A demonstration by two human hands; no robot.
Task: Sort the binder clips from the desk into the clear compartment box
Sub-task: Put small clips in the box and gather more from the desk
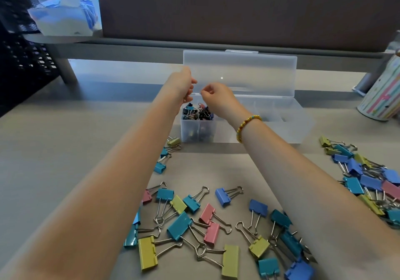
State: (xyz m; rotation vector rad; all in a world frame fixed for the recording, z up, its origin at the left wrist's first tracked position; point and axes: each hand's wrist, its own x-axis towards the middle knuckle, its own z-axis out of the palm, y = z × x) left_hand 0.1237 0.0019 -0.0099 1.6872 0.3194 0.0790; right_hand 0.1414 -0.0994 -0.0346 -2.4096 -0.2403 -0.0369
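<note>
Both arms reach over the desk (65, 149) to the left end of the clear box (249, 132), whose lid (240, 72) stands open. The left hand (181, 85) and right hand (216, 98) have their fingers curled above the leftmost compartments, which hold small clips (198, 113); whether either hand pinches one, I cannot tell. Big coloured clips (184, 221) lie scattered on the desk in front of the box, with another heap (368, 175) to the right.

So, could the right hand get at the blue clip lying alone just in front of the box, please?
Probably yes. The blue clip lies in the open on the desk, with nothing on top of it, between the two forearms. The right hand is over the box and would only need to draw back.
</note>
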